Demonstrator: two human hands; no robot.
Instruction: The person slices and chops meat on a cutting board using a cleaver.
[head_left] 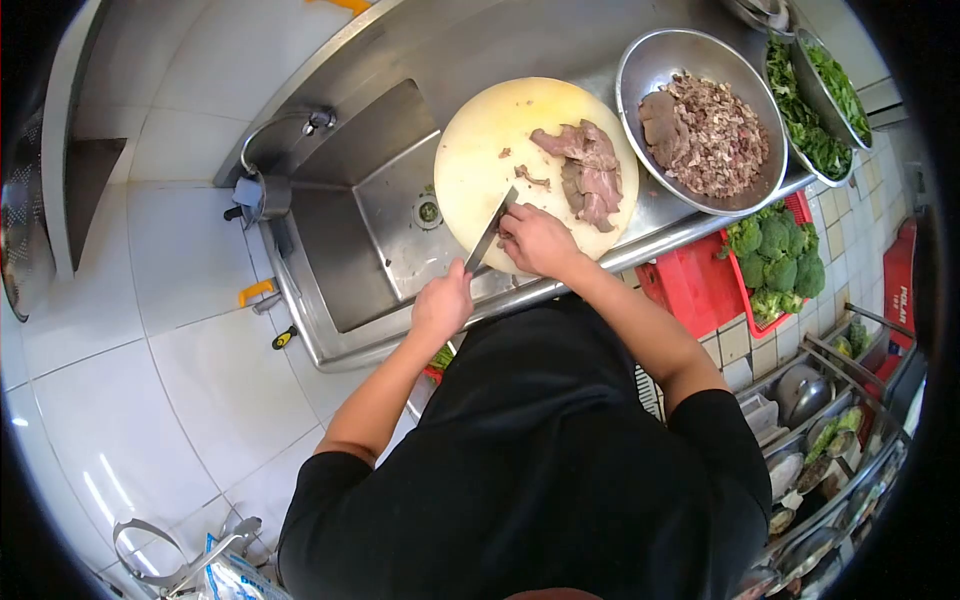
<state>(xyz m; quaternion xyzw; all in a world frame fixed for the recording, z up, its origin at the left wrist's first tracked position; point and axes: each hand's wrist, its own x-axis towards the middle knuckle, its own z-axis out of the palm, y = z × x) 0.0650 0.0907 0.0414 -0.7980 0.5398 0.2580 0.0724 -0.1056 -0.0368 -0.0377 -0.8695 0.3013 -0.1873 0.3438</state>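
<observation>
Black cloth [560, 470] covers the person's torso, nearest the view, and both bare forearms reach forward from its short sleeves. Left hand [443, 300] is closed around the handle of a knife [493, 228], its blade slanting up and to the right over a round, pale board [485, 130]. Right hand [537, 240] sits on the board with its fingers curled in, the tips just beside the blade; whether they pinch anything is hidden. Past the fingertips lie brown scraps [533, 178]. Beyond the right hand, on the right part of the board, is the meat [597, 165], in flat, overlapping pinkish-brown pieces, touched by neither hand.

Left of the board is the steel sink [340, 270], whose drain [429, 212] shows close to the board's edge. Off to the right, below the counter, a red tray [700, 285] lies beside a red basket [801, 207] of broccoli [780, 250].

Farther along the counter, near the board's right edge, a wide steel bowl [655, 60] contains chopped meat [720, 140] with flat slices [663, 125] at its left. Leafy greens [800, 115] fill containers past it. At the sink's far left corner stands a tap [318, 121].
</observation>
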